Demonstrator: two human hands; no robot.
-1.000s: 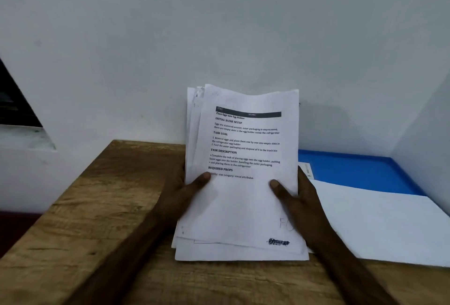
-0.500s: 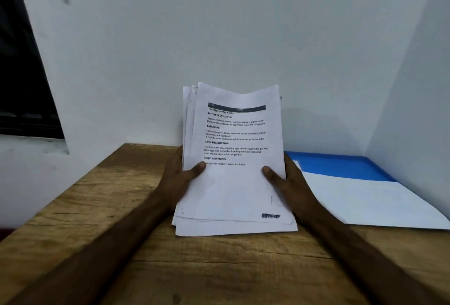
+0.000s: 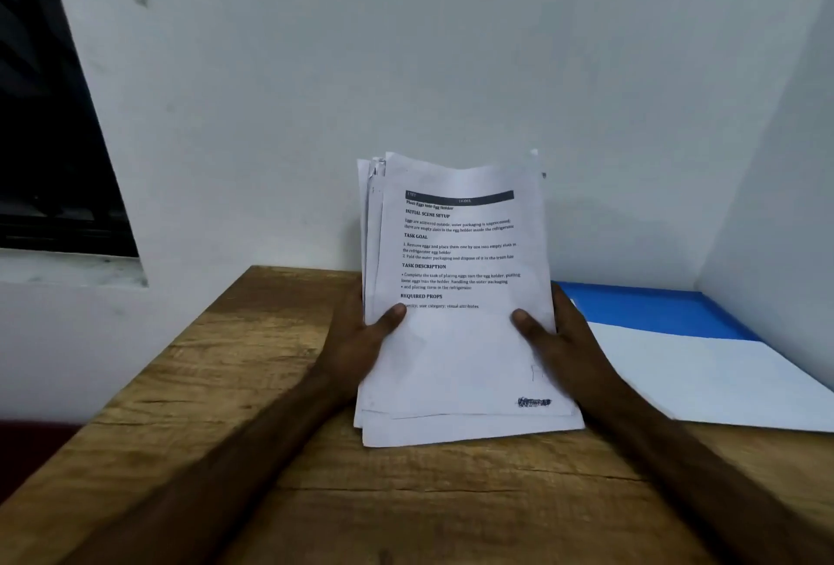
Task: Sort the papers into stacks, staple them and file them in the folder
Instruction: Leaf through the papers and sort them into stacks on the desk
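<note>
A thick stack of printed white papers point(image 3: 460, 352) stands tilted on its lower edge on the wooden table point(image 3: 216, 384). My left hand point(image 3: 361, 347) grips its left side with the thumb on the front sheet. My right hand point(image 3: 559, 347) grips the right side the same way. The sheets are unevenly aligned, with edges fanning out at the top left and bottom. A blue folder point(image 3: 650, 307) lies open to the right against the wall, with a white sheet point(image 3: 704, 379) lying on it.
White walls meet in a corner at the back right, close behind the folder. A dark window point(image 3: 49, 135) with a sill is at the left. The table's left edge runs diagonally, with a drop beside it.
The view has tipped up and the stack sits a little further from me. Both hands hold the stack at the same places as before.
</note>
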